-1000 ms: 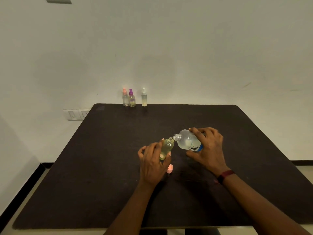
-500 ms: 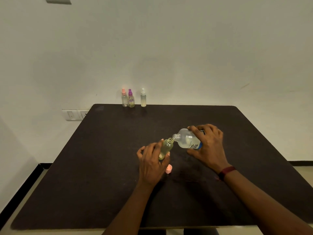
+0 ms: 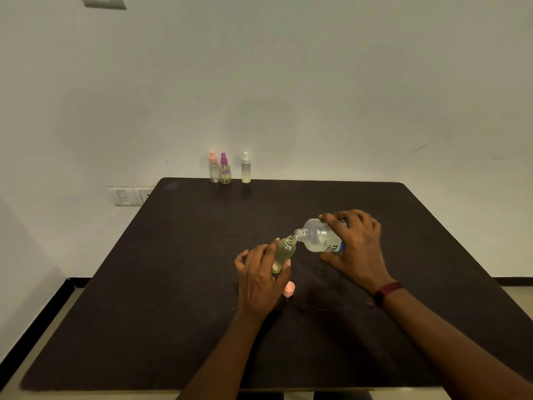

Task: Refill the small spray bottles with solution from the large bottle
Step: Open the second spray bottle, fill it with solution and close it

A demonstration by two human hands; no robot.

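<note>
My left hand (image 3: 261, 277) grips a small uncapped bottle (image 3: 284, 253) of pale yellowish liquid, tilted to the right above the black table (image 3: 184, 284). My right hand (image 3: 356, 249) holds the large clear bottle (image 3: 318, 236) with a blue label, tipped almost flat, its open neck touching the small bottle's mouth. A pink cap (image 3: 289, 289) lies on the table just right of my left hand. Three capped small spray bottles stand at the far edge: pink-topped (image 3: 213, 168), purple-topped (image 3: 225, 169) and white-topped (image 3: 245, 168).
A white wall rises right behind the table's far edge. Wall sockets (image 3: 129, 195) sit low on the left wall, past the table's left corner. A dark red band (image 3: 385, 293) circles my right wrist.
Both hands and the two bottles have drifted slightly up and away from me, staying mouth to mouth. The large bottle is tipped a little flatter.
</note>
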